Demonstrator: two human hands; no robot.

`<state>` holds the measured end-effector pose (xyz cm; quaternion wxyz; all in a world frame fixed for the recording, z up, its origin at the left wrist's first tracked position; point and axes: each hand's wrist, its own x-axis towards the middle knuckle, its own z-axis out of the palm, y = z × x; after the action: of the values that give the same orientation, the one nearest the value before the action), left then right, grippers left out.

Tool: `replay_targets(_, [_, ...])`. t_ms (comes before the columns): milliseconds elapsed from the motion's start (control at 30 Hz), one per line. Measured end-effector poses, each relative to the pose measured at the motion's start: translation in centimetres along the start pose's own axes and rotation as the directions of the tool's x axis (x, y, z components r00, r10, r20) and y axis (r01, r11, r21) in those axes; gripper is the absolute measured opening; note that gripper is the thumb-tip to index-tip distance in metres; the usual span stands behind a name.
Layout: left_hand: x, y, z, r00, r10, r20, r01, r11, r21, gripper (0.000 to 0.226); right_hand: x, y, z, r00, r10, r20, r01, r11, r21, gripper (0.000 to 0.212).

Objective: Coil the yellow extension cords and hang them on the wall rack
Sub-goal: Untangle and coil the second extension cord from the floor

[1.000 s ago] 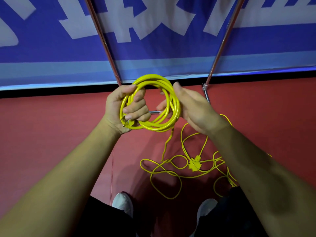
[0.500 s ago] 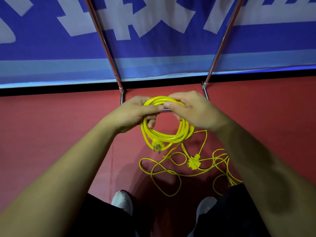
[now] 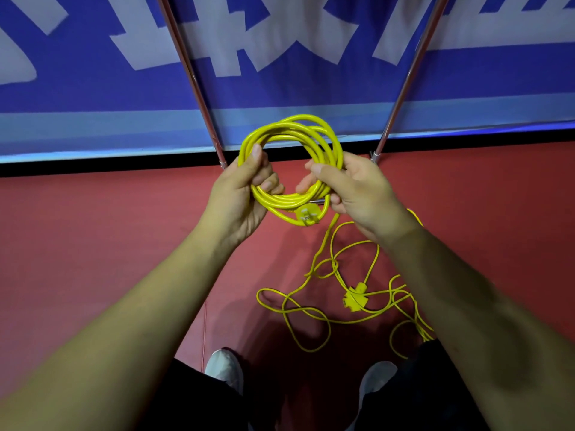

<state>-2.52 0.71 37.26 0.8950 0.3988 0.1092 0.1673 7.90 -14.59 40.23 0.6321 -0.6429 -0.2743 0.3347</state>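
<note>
Two grips curl round the glossy yellow plastic cord coil (image 3: 281,203), held in air: left grip (image 3: 239,194) at nine o'clock, right grip (image 3: 357,188) at three. Probably light and springy; clamp all loops together.

Large white characters (image 3: 241,48) on the blue banner (image 3: 93,88) are cropped, none readable.

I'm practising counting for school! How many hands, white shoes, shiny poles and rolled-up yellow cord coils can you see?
Hands: 2, the left hand and the right hand
White shoes: 2
Metal poles: 2
Yellow cord coil: 1
Total: 7
</note>
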Motion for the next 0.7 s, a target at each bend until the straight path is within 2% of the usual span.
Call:
replay_targets(100, [0.0,0.9,-0.3,0.993,-0.120,0.020,0.116,0.983,0.138,0.018,-0.1,-1.4,-0.8,1.000,0.013,0.012,-0.013,1.000,0.006,0.018])
replay_targets(167, [-0.2,2.3,-1.0,0.973,-0.217,0.081,0.182,0.932,0.313,0.008,0.0,-1.7,-2.1,0.992,0.005,0.123,0.018,0.983,-0.183,0.022])
replay_targets(200, [-0.3,2.8,-1.4,0.956,-0.271,0.115,0.202,0.889,0.411,0.011,-0.1,-1.8,-2.5,0.976,0.013,0.215,0.057,0.948,-0.314,0.023])
replay_targets(300, [-0.8,3.2,-1.6,0.869,-0.462,0.180,0.230,0.697,0.679,0.023,-0.6,-0.9,-2.6,0.892,0.128,0.433,0.140,0.834,-0.534,0.025])
replay_targets(400, [-1.3,2.4,-0.9,0.796,-0.586,0.152,0.127,0.406,0.905,0.009,-1.0,-0.1,-1.7,0.857,0.219,0.467,0.163,0.745,-0.647,0.021])
replay_targets(433, [-1.4,2.2,-0.5,0.786,-0.604,0.128,0.106,0.336,0.936,0.007,-1.0,0.1,-1.3,0.857,0.223,0.465,0.161,0.741,-0.652,0.018])
replay_targets(467, [-1.4,2.1,-0.3,0.792,-0.600,0.113,0.108,0.319,0.942,0.017,-1.0,0.3,-1.2,0.861,0.211,0.463,0.163,0.748,-0.643,0.015])
replay_targets(500, [-1.4,2.1,-0.2,0.808,-0.581,0.101,0.146,0.364,0.920,0.028,-0.8,0.4,-1.1,0.873,0.178,0.455,0.169,0.763,-0.624,0.013])
replay_targets(567, [-1.4,2.6,-0.4,0.849,-0.516,0.115,0.213,0.533,0.819,0.041,-0.2,0.3,-1.5,0.922,0.080,0.380,0.157,0.818,-0.554,0.020])
replay_targets(633, [-1.4,3.0,-0.6,0.892,-0.432,0.135,0.226,0.683,0.694,0.038,0.4,0.0,-2.3,0.961,-0.020,0.277,0.151,0.877,-0.457,0.036])
replay_targets(700, [-1.4,3.3,-0.7,0.928,-0.356,0.110,0.222,0.766,0.603,0.034,0.8,-0.3,-3.2,0.971,-0.075,0.226,0.163,0.901,-0.403,0.033])
